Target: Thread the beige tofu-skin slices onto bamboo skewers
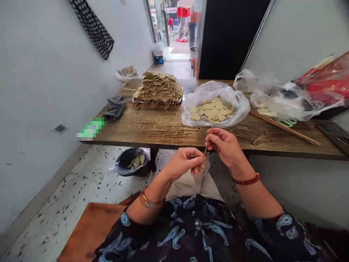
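Between my two hands, just off the table's front edge, is a thin wooden skewer [206,146], tilted with its upper end towards the plastic bag. My left hand [188,160] pinches its lower part. Higher up, the fingers of my right hand [222,143] are closed round it. No slice shows on the skewer. Beyond my right hand, a clear plastic bag [240,105] lies spread with thin, pale yellow round slices [212,110] in it. To its left, a tray [180,101] carries a tall stack of skewered slices [159,87], their sticks pointing towards me.
A grey cloth [115,107] lies on the wooden table [152,127] at left. Long wooden sticks [286,127], green-handled scissors [287,122], a phone [334,136] and plastic bags [297,98] occupy the right. Below the table stands a lined black bin [147,167] with scraps.
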Demonstrator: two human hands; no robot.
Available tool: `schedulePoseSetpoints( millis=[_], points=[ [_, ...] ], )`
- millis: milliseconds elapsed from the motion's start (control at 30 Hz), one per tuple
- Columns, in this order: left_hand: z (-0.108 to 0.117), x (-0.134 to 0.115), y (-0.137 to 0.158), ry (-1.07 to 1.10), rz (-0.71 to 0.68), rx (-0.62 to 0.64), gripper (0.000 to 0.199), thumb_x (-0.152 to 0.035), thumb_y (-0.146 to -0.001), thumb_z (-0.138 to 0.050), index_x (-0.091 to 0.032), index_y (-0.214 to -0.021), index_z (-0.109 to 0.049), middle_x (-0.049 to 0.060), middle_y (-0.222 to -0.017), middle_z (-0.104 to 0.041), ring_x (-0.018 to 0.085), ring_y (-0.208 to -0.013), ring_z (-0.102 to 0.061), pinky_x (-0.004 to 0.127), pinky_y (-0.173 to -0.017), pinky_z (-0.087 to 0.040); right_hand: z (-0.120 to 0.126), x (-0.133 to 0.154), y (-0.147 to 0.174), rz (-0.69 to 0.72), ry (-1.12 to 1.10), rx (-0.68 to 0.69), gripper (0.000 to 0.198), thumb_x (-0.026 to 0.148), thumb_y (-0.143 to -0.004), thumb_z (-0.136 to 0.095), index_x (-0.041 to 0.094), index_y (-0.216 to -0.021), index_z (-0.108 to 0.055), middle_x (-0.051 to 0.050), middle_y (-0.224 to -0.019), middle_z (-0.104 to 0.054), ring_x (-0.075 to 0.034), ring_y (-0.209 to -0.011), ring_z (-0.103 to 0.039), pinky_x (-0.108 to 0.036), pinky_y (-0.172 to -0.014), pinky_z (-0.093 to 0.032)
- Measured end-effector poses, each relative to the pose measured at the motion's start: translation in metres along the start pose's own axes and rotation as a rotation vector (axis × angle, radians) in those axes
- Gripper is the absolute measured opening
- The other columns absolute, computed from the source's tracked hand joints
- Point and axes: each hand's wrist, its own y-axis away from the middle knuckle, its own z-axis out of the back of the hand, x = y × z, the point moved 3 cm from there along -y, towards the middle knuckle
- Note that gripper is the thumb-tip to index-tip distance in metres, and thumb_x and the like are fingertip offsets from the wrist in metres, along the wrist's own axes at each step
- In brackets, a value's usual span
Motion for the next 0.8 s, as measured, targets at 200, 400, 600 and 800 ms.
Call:
schedulePoseSetpoints(
  millis=[200,400,600,800],
  points=[
    [0.005,0.014,0.015,0.057,-0.026,-0.108,0.026,-0.036,-0.073,-0.071,-0.011,-0.072,-0.061,0.004,-0.063,-0.065,0.008,-0.045,-0.055,0.02,-0.043,-0.043,-0.013,-0.023,0.019,-0.056,0.153,0.13,0.019,0.033,-0.073,-0.075,0.019,-0.084,-0.068,0.001,-0.069,-0.066,-0.01,-0.058,-0.059,-0.023,-0.055,-0.05],
    [0.006,0.024,0.017,0.02,-0.022,-0.145,0.025,-0.035,-0.074,-0.069,-0.011,-0.072,-0.061,0.004,-0.06,-0.064,0.008,-0.044,-0.056,0.019,-0.043,-0.043,-0.014,-0.027,0.028,-0.079,0.213,0.138,0.02,0.029,-0.07,-0.076,0.017,-0.084,-0.07,0.001,-0.064,-0.066,-0.01,-0.057,-0.058,-0.024,-0.056,-0.05],
    [0.005,0.031,0.017,0.008,0.011,-0.143,0.024,-0.034,-0.074,-0.068,-0.011,-0.072,-0.06,0.003,-0.06,-0.063,0.007,-0.044,-0.054,0.019,-0.045,-0.044,-0.008,-0.035,0.029,-0.109,0.19,0.158,0.022,0.028,-0.071,-0.074,0.014,-0.088,-0.07,0.0,-0.066,-0.066,-0.01,-0.059,-0.06,-0.024,-0.057,-0.05],
    [0.003,0.037,0.017,-0.13,0.024,-0.186,0.018,-0.029,-0.076,-0.062,-0.012,-0.072,-0.06,0.002,-0.059,-0.062,0.008,-0.045,-0.054,0.019,-0.045,-0.044,-0.003,-0.04,0.034,-0.067,0.354,0.136,0.019,0.026,-0.073,-0.068,0.013,-0.088,-0.069,-0.001,-0.067,-0.066,-0.011,-0.057,-0.06,-0.024,-0.055,-0.05]
  ],
)
